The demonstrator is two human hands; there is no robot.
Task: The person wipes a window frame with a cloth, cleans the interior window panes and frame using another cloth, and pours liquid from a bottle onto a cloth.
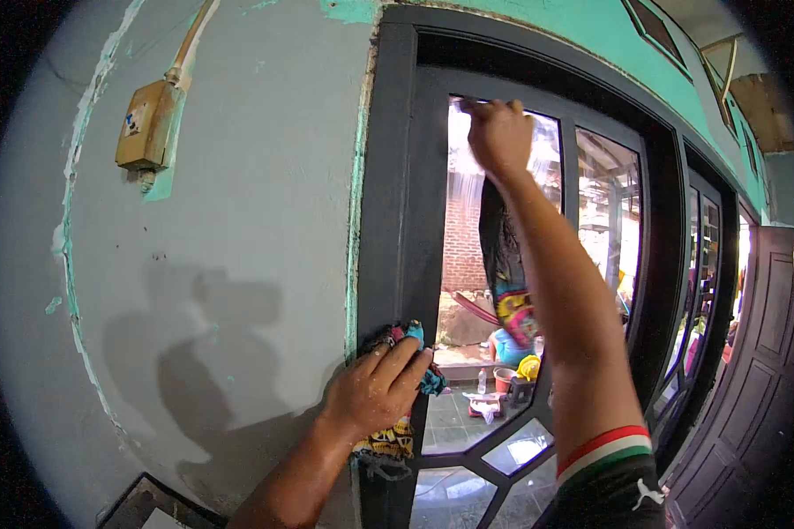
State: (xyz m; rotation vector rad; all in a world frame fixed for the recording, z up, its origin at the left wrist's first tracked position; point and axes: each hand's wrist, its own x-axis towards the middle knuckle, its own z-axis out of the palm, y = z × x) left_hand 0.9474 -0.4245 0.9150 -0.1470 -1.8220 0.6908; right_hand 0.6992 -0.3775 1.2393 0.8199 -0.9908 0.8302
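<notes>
My left hand [378,388] presses a bunched, multicoloured patterned cloth [384,443] against the dark grey door frame [395,189], fingers curled over it. Higher up, my right hand [501,137] is closed at the top left corner of a tall glass pane [464,220]. A small dark edge shows at its fingertips; what it grips is mostly hidden. Whitish streaks run down the upper part of the glass below that hand. Reflected or seen through the pane are a brick wall, a patterned fabric and a tiled floor.
A worn yellowish switch box [146,125] with a pipe is fixed to the grey wall [265,159] at left. A dark-edged object [154,502] stands low at left. Further right are more glazed panels and a brown panelled door [763,353].
</notes>
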